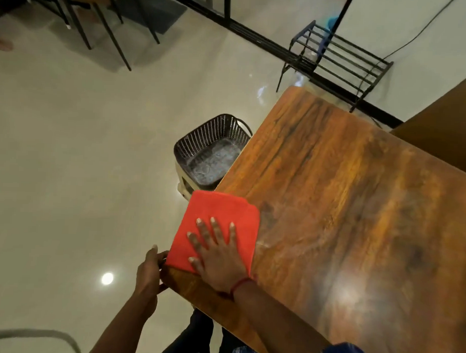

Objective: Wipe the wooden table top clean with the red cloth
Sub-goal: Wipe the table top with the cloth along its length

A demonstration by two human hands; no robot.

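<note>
Folded red cloth (214,226) lies flat at nine o'clock on the glossy wooden table top (344,206), overhanging its edge

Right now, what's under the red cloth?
The red cloth lies on the wooden table top's near-left corner, overhanging the edge, with the right hand pressed flat on top. Any dirt beneath it is hidden.

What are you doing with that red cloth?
A person is wiping a wooden table. The right hand lies flat with spread fingers on a folded red cloth at the table's near left edge, part of the cloth hanging past it. The left hand holds the table's corner beside the cloth. A dark basket sits on the floor next to the table.
</note>
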